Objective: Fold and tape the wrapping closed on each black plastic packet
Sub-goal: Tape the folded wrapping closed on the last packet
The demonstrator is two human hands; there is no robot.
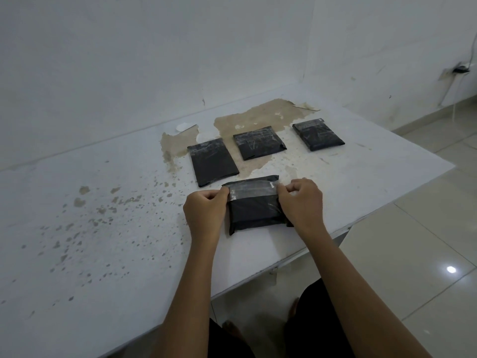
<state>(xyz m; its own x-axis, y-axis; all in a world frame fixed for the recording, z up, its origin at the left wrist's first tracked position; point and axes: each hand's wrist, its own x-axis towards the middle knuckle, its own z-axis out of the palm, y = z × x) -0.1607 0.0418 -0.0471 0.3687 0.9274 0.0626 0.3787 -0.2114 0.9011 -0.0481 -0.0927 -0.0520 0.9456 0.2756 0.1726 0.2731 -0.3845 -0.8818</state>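
Observation:
A black plastic packet (255, 210) lies near the table's front edge, with a strip of clear tape (251, 192) across its folded top flap. My left hand (205, 211) pinches the packet's left edge at the tape's end. My right hand (300, 205) pinches the right edge at the tape's other end. Three more black packets lie in a row behind it: one on the left (213, 161), one in the middle (259, 142), one on the right (318, 134). Each shows tape near its top.
The white table (103, 202) has worn, peeled brown patches and speckles. A wall runs close behind it. The table's right corner ends at a tiled floor (426, 241). A small white round object (183, 126) lies by the wall. My knees show below the front edge.

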